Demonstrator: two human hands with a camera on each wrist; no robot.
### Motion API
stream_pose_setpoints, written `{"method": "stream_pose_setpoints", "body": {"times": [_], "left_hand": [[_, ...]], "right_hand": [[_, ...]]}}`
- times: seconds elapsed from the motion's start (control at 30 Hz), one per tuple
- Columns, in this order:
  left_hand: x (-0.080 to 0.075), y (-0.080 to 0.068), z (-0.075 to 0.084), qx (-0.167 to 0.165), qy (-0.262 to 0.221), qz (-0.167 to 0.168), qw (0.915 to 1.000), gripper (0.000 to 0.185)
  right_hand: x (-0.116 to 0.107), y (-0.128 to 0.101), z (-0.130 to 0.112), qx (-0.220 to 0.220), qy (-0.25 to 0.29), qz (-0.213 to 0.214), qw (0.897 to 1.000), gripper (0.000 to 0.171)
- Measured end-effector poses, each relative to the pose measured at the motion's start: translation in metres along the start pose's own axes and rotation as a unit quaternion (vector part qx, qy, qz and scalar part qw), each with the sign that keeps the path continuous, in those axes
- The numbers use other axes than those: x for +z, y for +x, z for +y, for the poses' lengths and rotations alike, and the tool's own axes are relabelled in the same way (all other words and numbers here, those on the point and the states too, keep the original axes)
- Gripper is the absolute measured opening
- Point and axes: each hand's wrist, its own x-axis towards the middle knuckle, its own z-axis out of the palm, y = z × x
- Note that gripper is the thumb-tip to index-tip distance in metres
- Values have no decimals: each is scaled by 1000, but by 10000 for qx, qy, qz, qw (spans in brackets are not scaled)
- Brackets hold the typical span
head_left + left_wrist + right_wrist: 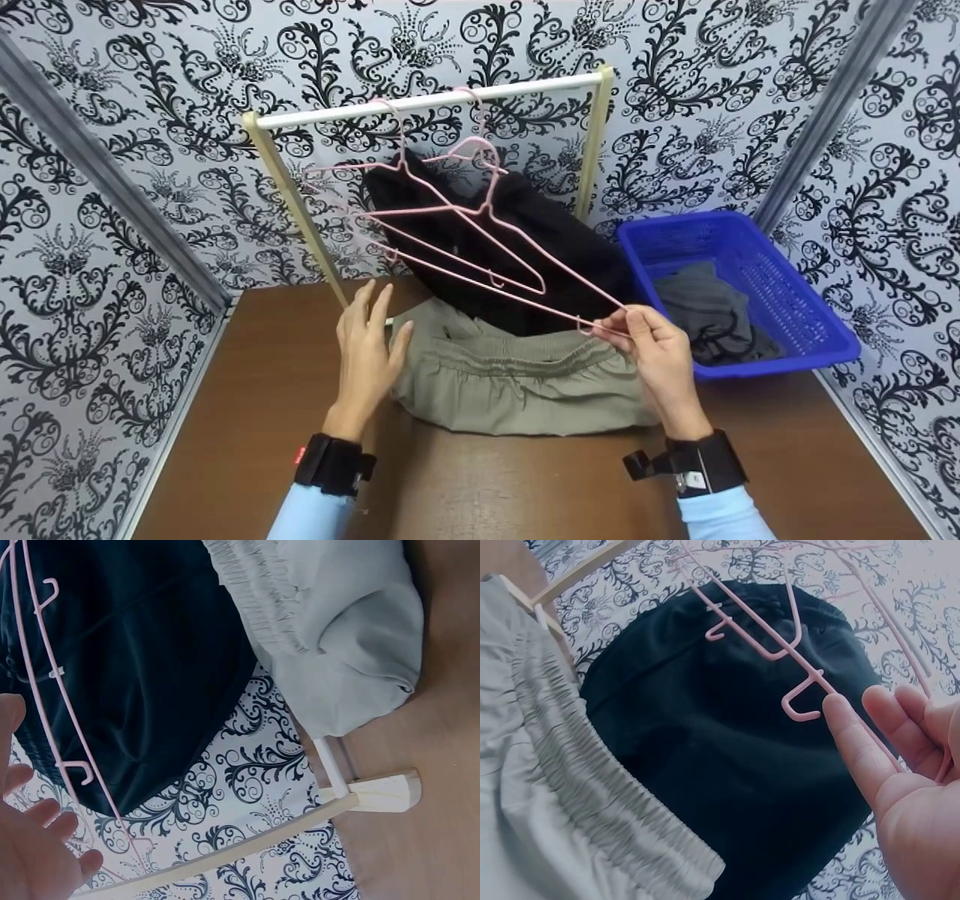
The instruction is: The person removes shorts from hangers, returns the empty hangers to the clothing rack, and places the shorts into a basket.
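My right hand (660,352) pinches the right corner of a pink clothes hanger (555,262), holding it tilted in front of the rack. In the right wrist view the hanger's lower bar, with a small hook (799,709), runs into my fingers. My left hand (367,352) is raised with fingers spread, holding nothing, left of the hanger. Below lie grey-green elastic-waist pants (517,397) on the table, their gathered waistband (607,742) toward the rack. A black garment (480,292) hangs behind the hangers. Another pink hanger (403,142) hangs from the rack's bar.
A clothes rack with a white bar (322,114) and wooden posts (296,202) stands at the back. To the right sits a blue basket (810,330) holding dark grey clothing (697,307). Patterned walls (705,142) enclose the brown table (480,487).
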Motion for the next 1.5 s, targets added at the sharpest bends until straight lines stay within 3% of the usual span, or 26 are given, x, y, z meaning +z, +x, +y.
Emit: {"method": "stream_pose_setpoints", "body": {"times": [0.3, 0.8, 1.5], "left_hand": [[-1, -9, -4, -175, 3, -154, 9997, 57], [1, -7, -3, -143, -105, -318, 9993, 56], [8, -9, 2, -344, -41, -697, 9970, 56]], "right_hand": [[13, 14, -13, -139, -135, -167, 9997, 29], [36, 31, -22, -181, -203, -418, 9988, 23], [89, 55, -34, -35, -719, -493, 9962, 24]]}}
